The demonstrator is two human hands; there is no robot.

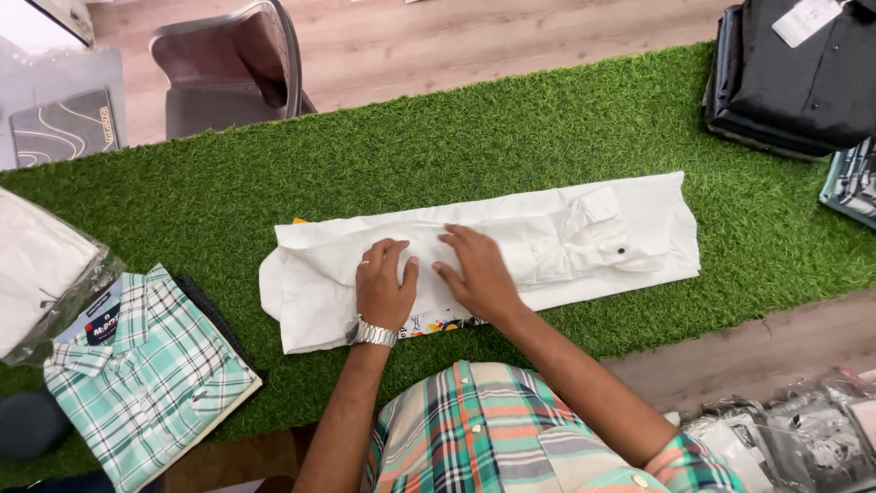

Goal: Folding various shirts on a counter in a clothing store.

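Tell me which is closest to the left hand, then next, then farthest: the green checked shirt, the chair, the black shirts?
From the left hand:
1. Green checked shirt, on its left, near the table edge.
2. Chair, beyond the green mat, upper left.
3. Black shirts, far corner, on the right.

A: Where does the folded shirt (511, 246) lie?

B: Lengthwise across the middle of the turf mat (274, 173), its long axis running left to right. Both hands rest flat on it, the left hand (384, 288) just left of the right hand (476, 274), nearly touching.

A: What lies to the left?

B: A checked shirt (146, 374) at the mat's near left corner, with a bagged garment (41, 269) just beyond it at the left edge.

A: And to the right?

B: A stack of shirts (794, 73) at the far right corner. A chair (233, 64) stands behind the mat, far left. Plastic bags (794, 429) lie off the mat, near right.
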